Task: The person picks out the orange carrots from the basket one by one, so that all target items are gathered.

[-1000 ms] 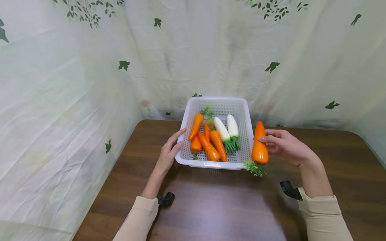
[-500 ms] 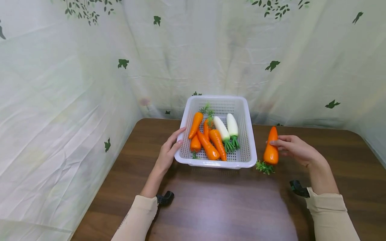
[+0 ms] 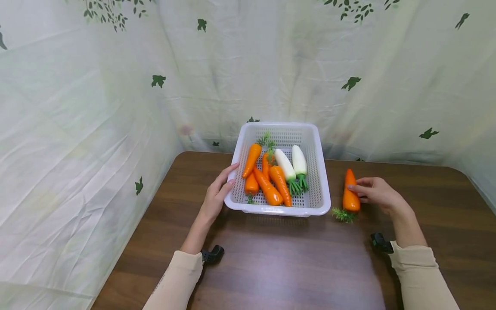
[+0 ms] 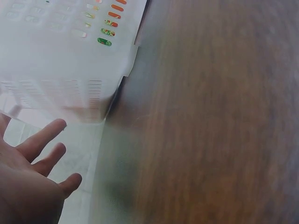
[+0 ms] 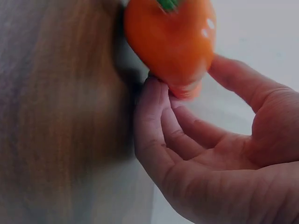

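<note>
In the head view my left hand (image 3: 215,196) touches the left rim of a white perforated plastic basket (image 3: 325,189). The left wrist view shows several fingers of that hand (image 4: 30,179) spread and fairly straight beside the basket wall (image 4: 56,56). My right hand (image 3: 381,197) pinches an orange carrot (image 3: 351,196) right of the basket, its narrow tip pointing away and its leafy green top toward me. Close up in the right wrist view, thumb and fingers hold the carrot (image 5: 173,42) from both sides, low over the wooden table.
Inside the basket lie several carrots (image 3: 267,188) on the left and two white radishes (image 3: 299,160) with green tops on the right. The brown wooden table (image 3: 286,258) ends at a pale curtain (image 3: 271,64) behind and to the left.
My right hand has carried the carrot from beside the basket's right rim rightward and down toward the table. My left hand has stayed at the left rim.
</note>
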Tool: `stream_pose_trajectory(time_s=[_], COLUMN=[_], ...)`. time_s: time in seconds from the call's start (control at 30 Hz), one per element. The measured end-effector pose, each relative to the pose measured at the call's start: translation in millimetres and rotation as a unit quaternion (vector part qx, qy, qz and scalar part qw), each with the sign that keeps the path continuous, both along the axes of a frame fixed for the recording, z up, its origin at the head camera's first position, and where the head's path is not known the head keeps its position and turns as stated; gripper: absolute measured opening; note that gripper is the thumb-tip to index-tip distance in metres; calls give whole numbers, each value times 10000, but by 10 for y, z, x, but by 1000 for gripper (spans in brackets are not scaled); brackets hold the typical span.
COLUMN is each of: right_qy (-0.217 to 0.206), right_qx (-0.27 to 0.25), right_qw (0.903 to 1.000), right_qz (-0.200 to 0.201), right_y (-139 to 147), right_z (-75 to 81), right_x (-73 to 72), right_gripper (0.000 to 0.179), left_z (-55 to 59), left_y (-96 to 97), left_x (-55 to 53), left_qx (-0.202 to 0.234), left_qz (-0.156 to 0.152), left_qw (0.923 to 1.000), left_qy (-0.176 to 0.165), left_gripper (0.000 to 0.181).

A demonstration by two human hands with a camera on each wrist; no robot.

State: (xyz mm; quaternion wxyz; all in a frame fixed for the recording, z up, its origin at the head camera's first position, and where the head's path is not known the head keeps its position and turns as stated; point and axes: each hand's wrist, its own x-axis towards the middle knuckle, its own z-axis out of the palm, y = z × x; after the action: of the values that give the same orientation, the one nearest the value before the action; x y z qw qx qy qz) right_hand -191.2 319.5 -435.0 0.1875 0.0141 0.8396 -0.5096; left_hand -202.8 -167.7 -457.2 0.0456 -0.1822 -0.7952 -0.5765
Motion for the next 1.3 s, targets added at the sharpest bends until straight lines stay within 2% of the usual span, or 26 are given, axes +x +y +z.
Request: stream_pose_trajectory(time_s=[0.3, 0.57, 0.87, 1.07, 1.3], right_qy=[-150, -128, 347, 433, 509], right_qx=[-131, 32, -42, -692, -1470], right_qw=[9996, 9994, 9981, 9955, 9871], right_qz=[-188, -324, -515, -477, -382], right_y=[36, 66, 82, 20, -135], right_z=[-24, 30, 167, 298, 434], right_x=[24, 48, 103, 135, 140], right_gripper=[57, 65, 66, 69, 68], left_z=[-2, -7, -9, -20, -38], left_y=[-12, -12, 0, 6, -11], left_x=[-2, -1, -7, -5, -7], left_qx=[116, 121, 136, 130, 132], left_qz=[-48, -51, -86, -77, -54], left_qw=[9999, 9999, 9999, 9999, 9999], left_qy=[-50, -71, -24, -30, -85], left_gripper=[47, 46, 47, 47, 47])
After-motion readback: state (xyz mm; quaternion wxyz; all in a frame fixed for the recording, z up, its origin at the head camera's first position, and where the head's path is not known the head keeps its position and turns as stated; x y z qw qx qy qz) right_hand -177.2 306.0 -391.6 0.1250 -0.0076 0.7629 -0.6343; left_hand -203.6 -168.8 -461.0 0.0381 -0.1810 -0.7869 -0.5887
